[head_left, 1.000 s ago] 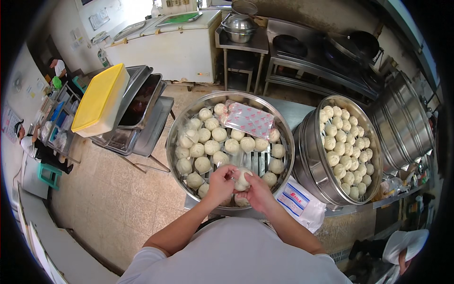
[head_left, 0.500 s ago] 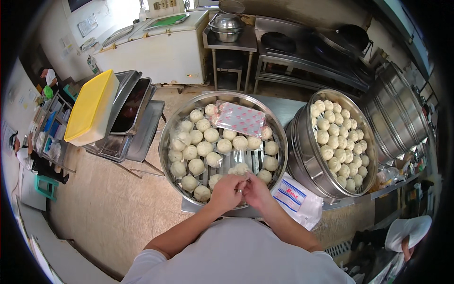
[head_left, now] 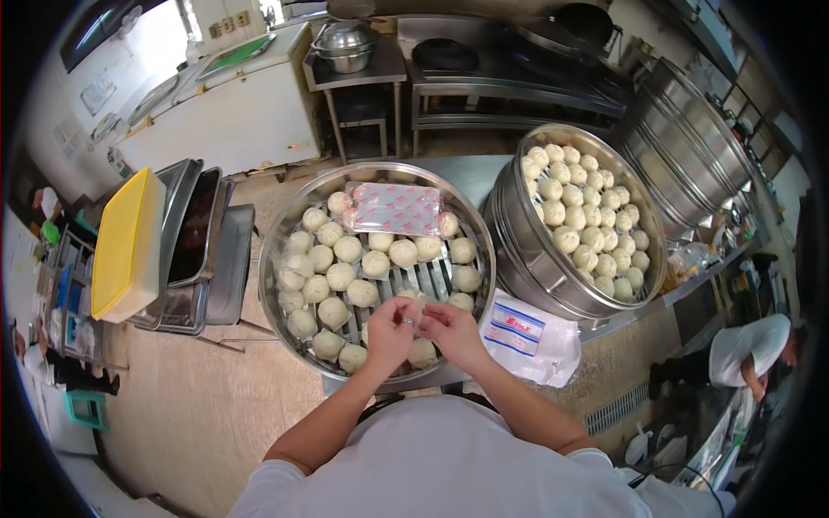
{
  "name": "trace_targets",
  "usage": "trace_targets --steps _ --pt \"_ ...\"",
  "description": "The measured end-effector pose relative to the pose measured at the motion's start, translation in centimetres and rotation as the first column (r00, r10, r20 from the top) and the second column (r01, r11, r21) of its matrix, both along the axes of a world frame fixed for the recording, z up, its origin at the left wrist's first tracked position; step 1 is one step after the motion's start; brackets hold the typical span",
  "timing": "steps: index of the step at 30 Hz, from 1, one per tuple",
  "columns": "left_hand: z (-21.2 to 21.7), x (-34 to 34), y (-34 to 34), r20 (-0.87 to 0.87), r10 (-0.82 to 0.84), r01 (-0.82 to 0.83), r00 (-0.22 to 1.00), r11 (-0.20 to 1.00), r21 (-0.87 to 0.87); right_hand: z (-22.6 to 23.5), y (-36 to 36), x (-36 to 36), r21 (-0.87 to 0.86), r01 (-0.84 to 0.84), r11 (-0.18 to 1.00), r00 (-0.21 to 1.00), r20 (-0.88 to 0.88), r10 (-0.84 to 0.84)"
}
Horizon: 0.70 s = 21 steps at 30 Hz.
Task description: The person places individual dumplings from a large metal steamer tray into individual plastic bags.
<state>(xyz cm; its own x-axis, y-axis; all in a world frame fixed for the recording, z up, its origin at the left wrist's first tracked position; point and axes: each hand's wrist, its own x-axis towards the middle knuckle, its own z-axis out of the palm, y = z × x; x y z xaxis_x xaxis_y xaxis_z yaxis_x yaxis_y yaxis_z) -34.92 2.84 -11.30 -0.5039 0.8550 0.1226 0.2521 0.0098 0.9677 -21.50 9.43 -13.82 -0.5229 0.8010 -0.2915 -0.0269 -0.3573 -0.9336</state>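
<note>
Head view: left hand [head_left: 394, 331], right hand [head_left: 452, 330], grips pinched on clear plastic film [head_left: 420, 306], likely keeping it taut. White pleated buns [head_left: 402, 252] sat in round steel tray [head_left: 436, 278], pink-patterned packet [head_left: 399, 209] atop, likely for reach.

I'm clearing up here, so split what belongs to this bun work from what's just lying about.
Seemingly in use:
filmy piece between left hand and right hand
buns
round metal tray
patterned packet inside it
deep steamer

Apparently lying about:
yellow-lidded tub
metal bowls
black pan
</note>
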Motion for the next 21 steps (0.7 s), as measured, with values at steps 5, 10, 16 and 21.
trace_targets --steps 5,10,16,21 --pt "1.3 -0.7 0.3 0.192 -0.231 0.246 0.954 0.968 -0.056 4.8 -1.3 0.9 0.790 -0.101 0.605 0.906 0.324 -0.272" --pt "-1.5 -4.7 2.2 0.077 -0.479 0.465 0.874 0.873 0.149 3.8 -0.8 1.8 0.741 -0.020 0.672 0.891 0.317 -0.324" --pt "-3.0 -5.0 1.9 0.391 -0.719 0.768 0.575 0.639 0.045 7.2 -1.3 3.4 0.758 -0.048 0.651 0.973 0.182 -0.140" --pt "-1.0 -1.8 1.8 0.945 -0.304 0.677 0.119 0.721 0.146 10.1 -2.3 3.8 0.582 0.077 0.810 0.997 -0.039 -0.067"
